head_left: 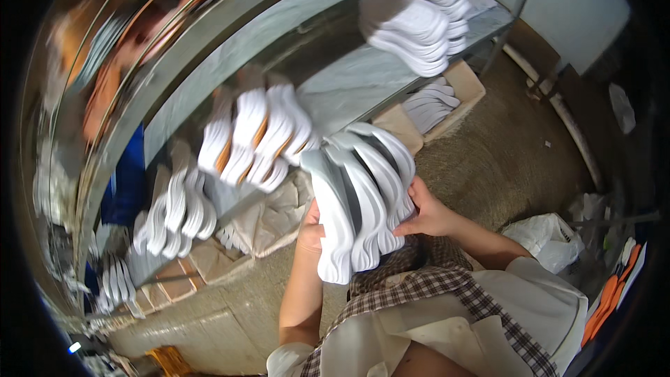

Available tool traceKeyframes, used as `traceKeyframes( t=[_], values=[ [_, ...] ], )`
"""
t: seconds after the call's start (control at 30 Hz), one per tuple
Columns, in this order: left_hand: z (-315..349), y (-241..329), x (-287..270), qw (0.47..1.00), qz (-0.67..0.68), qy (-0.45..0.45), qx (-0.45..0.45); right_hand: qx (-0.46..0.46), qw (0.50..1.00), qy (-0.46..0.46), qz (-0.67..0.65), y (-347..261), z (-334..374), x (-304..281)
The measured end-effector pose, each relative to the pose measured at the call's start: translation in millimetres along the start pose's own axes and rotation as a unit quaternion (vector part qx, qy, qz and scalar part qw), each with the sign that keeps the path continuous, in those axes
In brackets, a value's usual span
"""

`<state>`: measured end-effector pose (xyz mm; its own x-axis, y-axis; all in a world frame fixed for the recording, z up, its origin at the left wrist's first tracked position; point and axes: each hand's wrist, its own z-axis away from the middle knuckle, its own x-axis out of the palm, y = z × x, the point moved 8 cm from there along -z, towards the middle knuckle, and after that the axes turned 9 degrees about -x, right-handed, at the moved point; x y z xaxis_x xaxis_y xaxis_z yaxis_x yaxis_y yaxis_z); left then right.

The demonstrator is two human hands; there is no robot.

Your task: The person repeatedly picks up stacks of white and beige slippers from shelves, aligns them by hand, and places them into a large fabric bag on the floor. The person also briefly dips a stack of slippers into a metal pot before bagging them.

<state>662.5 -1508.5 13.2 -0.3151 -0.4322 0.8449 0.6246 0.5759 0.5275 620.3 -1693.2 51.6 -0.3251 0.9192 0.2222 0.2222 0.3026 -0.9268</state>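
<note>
A thick bundle of white, grey-topped shoe insoles (340, 199) is held in front of my body, nested in several curved stacks. My left hand (312, 229) grips the bundle's left side, its fingers mostly hidden behind the insoles. On the opposite side my right hand (423, 212) is closed on the bundle, thumb toward the front. Just beyond the bundle, on the grey shelf (328, 91), stand stacks of white insoles (255, 132), some with orange-brown edges.
More insole stacks (412, 24) sit at the shelf's far right; others (178, 206) stand farther left. Below the shelf are a box of insoles (466, 101) and a paper-lined box (269, 223). A plastic bag (544, 241) lies on the floor (495, 160) at right.
</note>
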Motion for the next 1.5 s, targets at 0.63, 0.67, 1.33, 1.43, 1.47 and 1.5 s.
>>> traceKeyframes(
  t=[0.63, 0.67, 1.33, 1.43, 1.47, 1.5],
  values=[
    [531, 49, -1, 0.849, -0.099, 0.409, 0.320, 0.300, 0.827, -0.360, -0.310, 135, 55, 517],
    [556, 48, -2, 0.831, -0.073, 0.415, 0.364, 0.333, 0.819, -0.382, -0.269, 144, 59, 544],
    [899, 182, -160, 0.524, -0.014, 0.738, 0.424, 0.605, 0.581, -0.447, -0.311, 253, -19, 975],
    [942, 213, -161, 0.489, -0.027, 0.757, 0.432, 0.598, 0.602, -0.440, -0.295, 268, -26, 1021],
    [957, 223, -164, 0.483, -0.033, 0.762, 0.430, 0.596, 0.595, -0.445, -0.306, 269, -25, 1040],
    [972, 231, -167, 0.479, -0.032, 0.767, 0.425, 0.611, 0.585, -0.431, -0.314, 271, -23, 1054]
  ],
)
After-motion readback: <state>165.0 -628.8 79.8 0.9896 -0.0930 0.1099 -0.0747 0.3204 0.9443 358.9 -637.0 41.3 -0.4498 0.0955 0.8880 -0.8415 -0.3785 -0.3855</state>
